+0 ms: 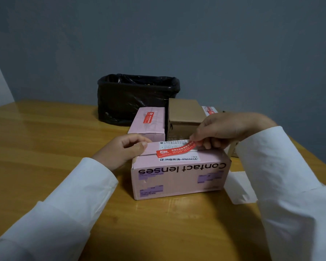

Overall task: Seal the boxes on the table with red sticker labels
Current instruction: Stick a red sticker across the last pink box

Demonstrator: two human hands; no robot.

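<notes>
A pink box (pixel 179 178) printed "Contact lenses" sits in front of me on the wooden table (pixel 45 147). Across its top edge lies a red sticker label (pixel 175 149), its left end down on the box. My right hand (pixel 224 129) pinches the label's right end above the lid. My left hand (pixel 124 149) grips the box's top left corner with curled fingers. Behind stand a second pink box (pixel 151 123) with a red label (pixel 148 117) on top and a brown cardboard box (pixel 184 115).
A black bin (pixel 135 97) lined with a black bag stands at the back of the table. A sheet of white backing paper (pixel 239 187) lies to the right of the front box. Another red-labelled sheet (pixel 210 110) shows behind the brown box.
</notes>
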